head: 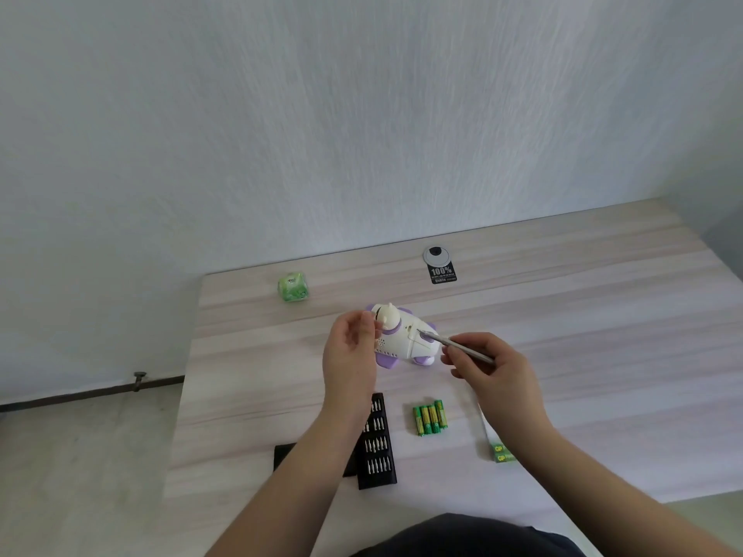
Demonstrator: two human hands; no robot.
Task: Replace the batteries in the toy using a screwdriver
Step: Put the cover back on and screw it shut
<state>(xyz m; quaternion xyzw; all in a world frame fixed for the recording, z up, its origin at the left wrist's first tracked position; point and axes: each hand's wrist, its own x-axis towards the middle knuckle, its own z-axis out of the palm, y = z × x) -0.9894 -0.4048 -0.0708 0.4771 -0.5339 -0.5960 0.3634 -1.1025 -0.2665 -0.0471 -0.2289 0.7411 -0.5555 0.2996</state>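
A white and purple toy (402, 339) lies on its side in the middle of the wooden table (583, 315). My left hand (349, 355) steadies the toy's left end with its fingertips. My right hand (488, 365) pinches a slim silver screwdriver (454, 342). The screwdriver's tip touches the toy's white underside near the battery cover. Several green and yellow batteries (430, 416) lie side by side in front of the toy. A black tray of screwdriver bits (377, 442) sits near my left forearm.
A green battery package (500, 452) lies by my right forearm. The bit case's black lid (283, 456) pokes out under my left arm. A small green cube (292, 288) and a grey cable grommet with a black label (440, 265) are at the back near the wall.
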